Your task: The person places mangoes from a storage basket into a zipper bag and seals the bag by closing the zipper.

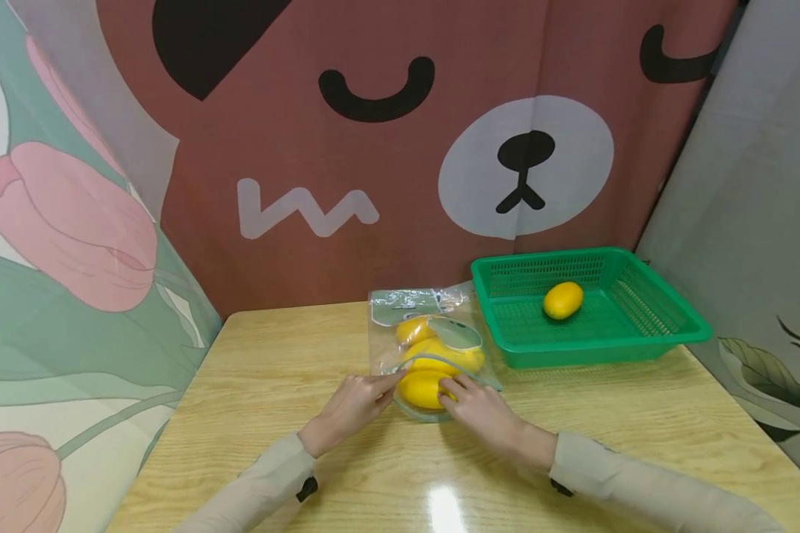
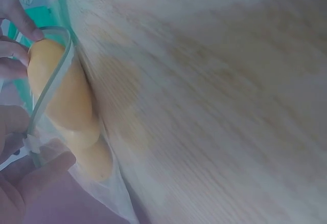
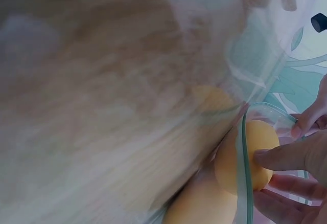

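A clear zip bag [image 1: 383, 348] with a green and white print lies on the table, its mouth toward me. Several smooth yellow oval fruits [image 1: 427, 348] are inside it. At the left of the mouth, my left hand [image 1: 355, 403] pinches the bag's rim between thumb and fingers. My right hand [image 1: 483, 411] grips the nearest yellow fruit [image 1: 418, 390] within the mouth, thumb on one side and fingers on the other. In the right wrist view, the bag's green zip strip [image 3: 246, 168] passes in front of this fruit [image 3: 261, 134].
Right of the bag stands a green plastic basket [image 1: 593, 348] with perforated sides, holding one yellow fruit [image 1: 563, 300]. Both are on a light wooden table [image 1: 273, 355]. A printed bear curtain [image 1: 293, 274] hangs along the table's back edge.
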The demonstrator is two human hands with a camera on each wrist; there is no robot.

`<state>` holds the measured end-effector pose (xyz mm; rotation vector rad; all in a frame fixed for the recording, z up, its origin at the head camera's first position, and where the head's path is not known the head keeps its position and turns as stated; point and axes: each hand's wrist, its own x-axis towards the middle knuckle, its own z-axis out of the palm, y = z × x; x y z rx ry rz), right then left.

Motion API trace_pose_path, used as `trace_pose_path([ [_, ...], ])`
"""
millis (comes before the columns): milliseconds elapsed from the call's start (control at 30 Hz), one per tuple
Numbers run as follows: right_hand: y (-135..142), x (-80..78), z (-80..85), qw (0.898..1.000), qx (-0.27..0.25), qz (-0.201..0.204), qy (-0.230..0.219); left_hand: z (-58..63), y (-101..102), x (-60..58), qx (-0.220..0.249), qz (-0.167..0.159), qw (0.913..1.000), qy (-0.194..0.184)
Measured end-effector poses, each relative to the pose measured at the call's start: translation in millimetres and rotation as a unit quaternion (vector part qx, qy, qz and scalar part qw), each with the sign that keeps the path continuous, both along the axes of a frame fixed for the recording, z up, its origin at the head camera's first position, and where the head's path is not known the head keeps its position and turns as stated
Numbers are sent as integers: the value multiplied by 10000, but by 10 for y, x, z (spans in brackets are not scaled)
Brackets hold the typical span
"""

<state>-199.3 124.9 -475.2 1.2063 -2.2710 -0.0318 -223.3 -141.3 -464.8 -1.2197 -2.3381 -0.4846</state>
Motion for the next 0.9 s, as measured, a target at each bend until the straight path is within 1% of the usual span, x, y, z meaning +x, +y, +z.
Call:
trace_pose_path([
  [300,-51,-20,-21,9998,-52,-140,116,11,1,16,-50,61,10000,-56],
  [500,-100,-40,-41,9980,-24,-149,611,5,3,15,-50,83,10000,-21],
  [567,-112,-39,-38,9975,-6,-158,694,2,3,16,-57,88,9999,-4],
  [667,-116,-28,-22,9979,42,-213,615,1,5,17,-62,79,9999,14],
  [900,-76,20,38,9995,211,-244,57,8,10,13,-77,89,9999,-19],
])
